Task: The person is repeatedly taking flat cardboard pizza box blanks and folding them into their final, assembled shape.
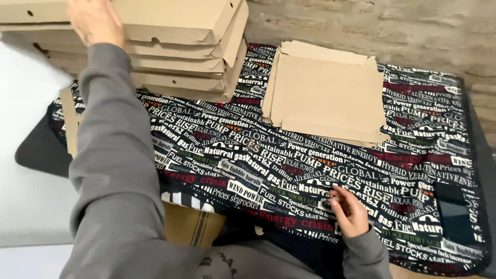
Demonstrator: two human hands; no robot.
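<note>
My left hand (95,20) rests on the top of a stack of folded brown cardboard boxes (181,51) at the far left of the table, arm in a grey sleeve stretched out. Whether it grips the top box I cannot tell; the fingers lie flat on the lid. My right hand (349,212) sits near the table's front edge with fingers loosely curled, touching the printed black tablecloth (289,155), holding nothing. A pile of flat, unfolded cardboard sheets (325,93) lies at the back middle, apart from both hands.
A rough grey brick wall (387,26) runs behind the table. A dark flat object (454,214) lies at the right front of the cloth. A cardboard box (191,225) stands under the front edge. A black shape (41,147) lies at the left.
</note>
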